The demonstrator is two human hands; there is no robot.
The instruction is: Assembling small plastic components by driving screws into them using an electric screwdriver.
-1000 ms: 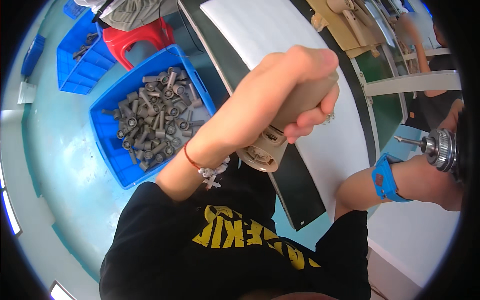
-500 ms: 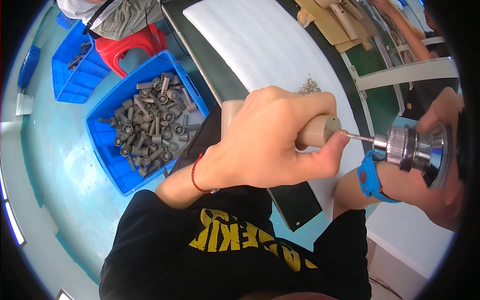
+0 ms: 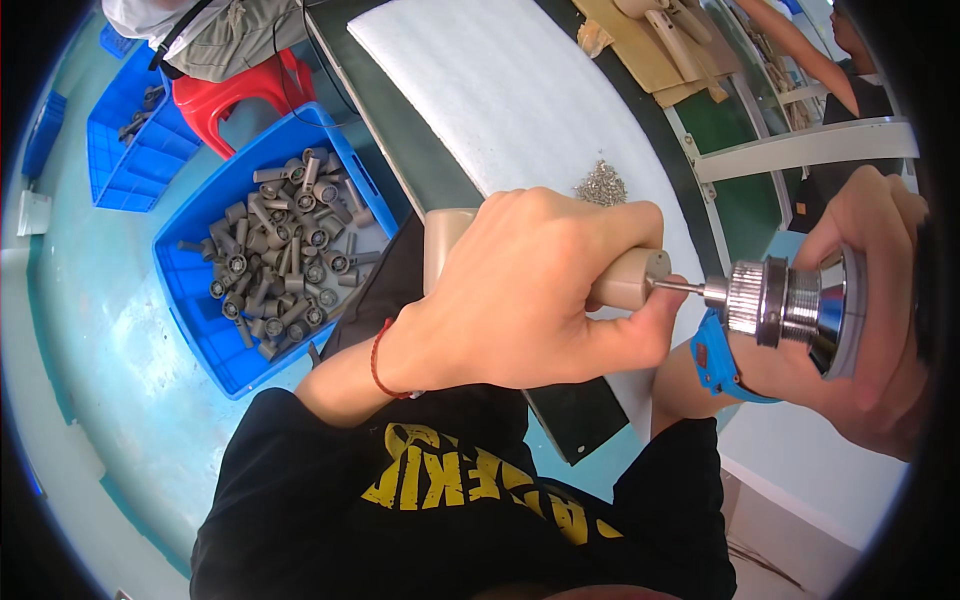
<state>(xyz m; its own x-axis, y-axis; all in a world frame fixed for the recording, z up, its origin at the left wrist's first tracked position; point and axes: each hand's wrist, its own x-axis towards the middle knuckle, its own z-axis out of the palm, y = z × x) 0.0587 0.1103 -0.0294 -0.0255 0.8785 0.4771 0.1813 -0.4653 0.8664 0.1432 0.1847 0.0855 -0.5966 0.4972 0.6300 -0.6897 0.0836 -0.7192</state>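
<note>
Your left hand [image 3: 535,300] is closed around the slim handle of the beige housing [image 3: 630,280]: fingers curled over the top, thumb low by the end face. The wide barrel pokes out on your left. Housing is up in the air, over the part of the desk [image 3: 590,425] nearest you, handle end turned right. Likely reason: it puts the end face square to the tool, with your palm backing the push.

Your right hand [image 3: 885,290] is wrapped around the driver [image 3: 765,305]; its rear runs into the dark rim, so I can't tell how every finger sits. Driver lies about level, bit [image 3: 682,287] pointing left, roughly in line with the handle. Tip is at the end face, right by your thumb; can't tell if it's seated.

The small metal pieces [image 3: 602,184] are heaped near the right edge of the white pad [image 3: 490,95], just past your knuckles. Soft pad probably stops them rolling and saves the housings from scratches.

Blue bin [image 3: 178,290] of similar grey-brown parts sits on the floor off the desk's left edge, probably to keep bulk off the work surface. Cardboard [image 3: 672,92] with more housings lies beyond the pad's right edge.
</note>
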